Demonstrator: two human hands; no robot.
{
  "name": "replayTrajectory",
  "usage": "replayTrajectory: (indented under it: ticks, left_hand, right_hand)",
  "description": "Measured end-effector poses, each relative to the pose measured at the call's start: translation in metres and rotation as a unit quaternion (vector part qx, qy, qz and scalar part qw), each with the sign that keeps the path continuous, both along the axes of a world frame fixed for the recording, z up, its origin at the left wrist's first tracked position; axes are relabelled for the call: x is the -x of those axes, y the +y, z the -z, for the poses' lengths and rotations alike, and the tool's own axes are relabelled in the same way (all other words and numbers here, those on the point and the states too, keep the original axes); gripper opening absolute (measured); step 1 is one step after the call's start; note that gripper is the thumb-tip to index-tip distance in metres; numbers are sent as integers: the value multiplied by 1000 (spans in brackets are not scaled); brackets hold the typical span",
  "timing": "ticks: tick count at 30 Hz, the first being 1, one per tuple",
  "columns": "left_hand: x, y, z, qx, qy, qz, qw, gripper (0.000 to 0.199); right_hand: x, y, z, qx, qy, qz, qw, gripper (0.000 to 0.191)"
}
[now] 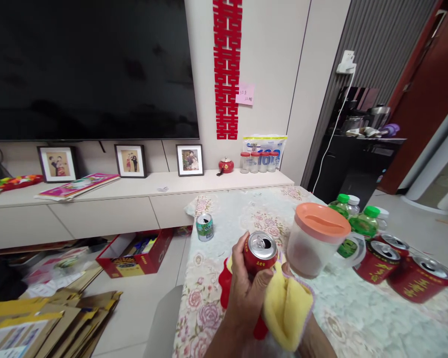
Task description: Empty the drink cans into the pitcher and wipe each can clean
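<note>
My left hand (242, 291) is wrapped around an opened red drink can (260, 253), its silver top facing up at me. A yellow cloth (286, 311) with a light purple edge is in my right hand (286, 269), folded up against the can's right side. The cloth covers most of that hand's fingers. Beneath my hands shows part of a red object with a wavy edge (224, 284), mostly hidden. To the right stands a clear plastic jug (306, 251) with an orange lid. A small green-blue can (205, 228) stands opened at the left.
On the right of the flowered tablecloth (205, 298) are several red cans (420, 278) and bottles with green caps (364, 221). Behind runs a white cabinet (212, 186) with framed photos (190, 160) and glass jars (259, 163). Flattened cardboard (56, 328) lies on the floor at left.
</note>
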State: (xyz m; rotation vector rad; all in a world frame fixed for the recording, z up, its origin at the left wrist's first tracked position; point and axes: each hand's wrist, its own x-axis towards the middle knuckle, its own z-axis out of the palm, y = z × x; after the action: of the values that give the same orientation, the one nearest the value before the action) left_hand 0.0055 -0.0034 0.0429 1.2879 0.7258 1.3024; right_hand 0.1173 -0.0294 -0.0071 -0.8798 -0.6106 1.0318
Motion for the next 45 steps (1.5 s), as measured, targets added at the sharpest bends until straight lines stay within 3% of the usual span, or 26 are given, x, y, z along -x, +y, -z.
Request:
replayTrajectory:
  ticks: [3,9,15,19,23,26,29,31,35,41,45]
  left_hand:
    - [2,3,-6,5,20,27,999,77]
    - [-2,2,-16,17,24,14,999,75]
    - [-7,5,-11,26,-3,-6,1000,69]
    - [-4,11,-2,2,-4,-44,999,70]
    - [-2,12,1,-16,41,-84,996,75]
    - [1,10,0,-13,87,-107,990,71]
    - [6,6,0,6,87,-78,993,69]
    - [8,3,-1,23,81,-35,996,68]
    - [9,-6,-2,44,71,9,996,60]
    - [1,-15,7,9,58,2,998,60]
    - [3,-14,10,8,44,-21,999,71]
  right_hand:
    - [-2,-5,-2,40,24,-37,998,63]
    - [0,-3,-2,75,26,-78,994,69]
    - [13,-3,-11,82,10,-29,996,84]
    - [13,-6,-16,85,-35,8,996,73]
    - [9,-8,-13,90,-92,85,988,65]
    - [7,-9,-10,66,-168,139,974,60]
    - [6,-13,-9,-9,-297,182,937,52]
    - [5,-15,-10,-51,-326,171,928,52]
    - [0,-19,-12,-70,-278,112,952,61]
    - [-8,-9,-5,14,-163,87,983,70]
    - [-1,-5,-5,46,-156,45,986,74]
